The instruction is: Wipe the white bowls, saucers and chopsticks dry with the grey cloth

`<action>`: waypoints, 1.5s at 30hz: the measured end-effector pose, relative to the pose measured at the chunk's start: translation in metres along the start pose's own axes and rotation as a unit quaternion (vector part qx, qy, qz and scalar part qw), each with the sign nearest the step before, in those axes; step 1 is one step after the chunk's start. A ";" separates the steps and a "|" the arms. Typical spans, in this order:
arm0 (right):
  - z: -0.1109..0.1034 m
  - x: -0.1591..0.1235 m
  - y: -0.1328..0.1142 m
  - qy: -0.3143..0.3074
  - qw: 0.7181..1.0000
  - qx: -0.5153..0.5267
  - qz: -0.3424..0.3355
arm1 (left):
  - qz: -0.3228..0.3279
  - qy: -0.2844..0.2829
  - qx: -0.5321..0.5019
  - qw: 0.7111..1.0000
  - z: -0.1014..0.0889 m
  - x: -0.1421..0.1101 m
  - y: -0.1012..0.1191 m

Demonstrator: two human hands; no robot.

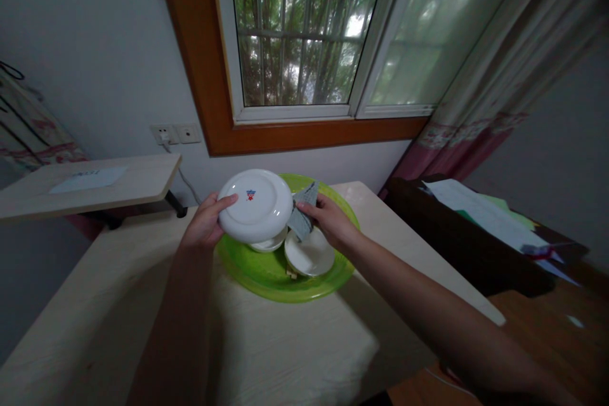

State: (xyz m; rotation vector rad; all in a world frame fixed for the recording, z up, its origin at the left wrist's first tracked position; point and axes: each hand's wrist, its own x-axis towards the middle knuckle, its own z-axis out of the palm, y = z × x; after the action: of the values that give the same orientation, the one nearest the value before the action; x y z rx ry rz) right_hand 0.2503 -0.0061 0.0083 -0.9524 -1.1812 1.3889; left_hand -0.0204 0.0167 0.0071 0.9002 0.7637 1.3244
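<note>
My left hand (209, 219) grips the left rim of a white plate (261, 206), thumb on its underside, which faces me with a small red and blue mark. A grey cloth (303, 219) is pinched in my right hand (328, 212), close against the plate's right edge. Both hands are above a green basin (285, 292). Inside it lie a white dish (311, 255) at the right and another white dish (270, 243), partly hidden under the held plate. Small pale pieces (291, 274) sit by the right dish; their kind is unclear.
The basin stands on a pale wooden table (285, 349). A raised shelf (90, 181) is at the left, below a wall socket (176, 134) with a cable. Behind is a barred window (304, 32). Papers (485, 216) lie on dark furniture at the right.
</note>
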 end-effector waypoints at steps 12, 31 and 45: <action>0.007 -0.003 -0.011 0.009 0.857 -0.402 -0.324 | -0.039 0.024 -0.001 0.999 0.013 -0.003 -0.004; 0.014 -0.029 -0.007 -0.181 0.743 -0.517 -0.384 | -0.027 -0.012 -0.068 0.997 0.015 -0.003 -0.002; 0.040 -0.009 -0.016 -0.160 0.747 -0.526 -0.375 | -0.049 -0.075 -0.049 0.995 0.022 -0.007 -0.002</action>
State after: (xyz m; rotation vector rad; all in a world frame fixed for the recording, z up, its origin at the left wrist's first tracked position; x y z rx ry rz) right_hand 0.2163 -0.0219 0.0320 -0.7659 -2.3785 0.1137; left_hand -0.0008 0.0067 0.0153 0.8627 0.6149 1.1833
